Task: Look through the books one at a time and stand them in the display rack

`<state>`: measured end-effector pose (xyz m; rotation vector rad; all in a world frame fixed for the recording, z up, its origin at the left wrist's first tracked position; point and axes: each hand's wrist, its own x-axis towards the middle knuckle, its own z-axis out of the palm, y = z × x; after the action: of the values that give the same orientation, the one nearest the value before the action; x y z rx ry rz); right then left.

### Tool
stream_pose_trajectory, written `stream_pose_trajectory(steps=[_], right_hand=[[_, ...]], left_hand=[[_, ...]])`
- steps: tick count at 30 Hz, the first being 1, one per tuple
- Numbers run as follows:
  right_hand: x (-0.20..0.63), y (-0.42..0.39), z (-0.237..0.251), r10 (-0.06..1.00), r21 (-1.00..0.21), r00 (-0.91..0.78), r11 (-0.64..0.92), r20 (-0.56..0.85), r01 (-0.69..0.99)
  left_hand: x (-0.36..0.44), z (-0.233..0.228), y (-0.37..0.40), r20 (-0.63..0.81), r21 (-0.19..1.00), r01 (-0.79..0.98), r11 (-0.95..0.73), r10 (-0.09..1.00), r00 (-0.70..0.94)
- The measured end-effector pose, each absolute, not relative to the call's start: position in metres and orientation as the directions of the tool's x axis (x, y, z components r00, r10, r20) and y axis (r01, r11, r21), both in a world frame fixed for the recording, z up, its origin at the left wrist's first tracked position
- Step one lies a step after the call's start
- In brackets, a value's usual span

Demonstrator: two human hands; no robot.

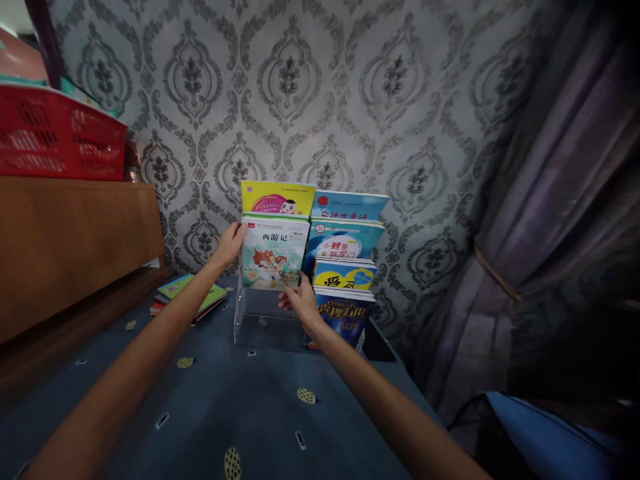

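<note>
A clear acrylic tiered rack [260,323] stands on a blue cloth surface against the patterned wall. My left hand [231,243] grips the upper left edge of a white picture book with an orange cartoon figure [274,257], and my right hand [300,301] holds its lower right corner. The book stands in the left column of the rack, in front of a yellow book [277,197]. The right column holds several blue and yellow books [345,263] stepped one behind another.
A small stack of books [186,293] lies on the cloth to the left of the rack. A wooden cabinet [75,247] carries a red plastic basket [60,137] at far left. A dark curtain [550,220] hangs at right, with a blue object [540,433] below it.
</note>
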<state>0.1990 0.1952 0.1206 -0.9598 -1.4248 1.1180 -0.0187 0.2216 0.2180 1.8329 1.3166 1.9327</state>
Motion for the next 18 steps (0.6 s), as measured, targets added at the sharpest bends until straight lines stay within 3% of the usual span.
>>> stream_pose_trajectory(steps=[9, 18], right_hand=[[0.199, 0.189, 0.124, 0.958, -0.968, -0.146, 0.248, 0.248, -0.019], [0.204, 0.190, 0.125, 0.953, -0.968, -0.172, 0.252, 0.249, -0.005]], left_hand=[[-0.007, 0.254, 0.225, 0.603, 0.797, 0.230, -0.558, 0.719, -0.344], [-0.002, 0.254, 0.219, 0.570, 0.819, 0.186, -0.543, 0.730, -0.378]])
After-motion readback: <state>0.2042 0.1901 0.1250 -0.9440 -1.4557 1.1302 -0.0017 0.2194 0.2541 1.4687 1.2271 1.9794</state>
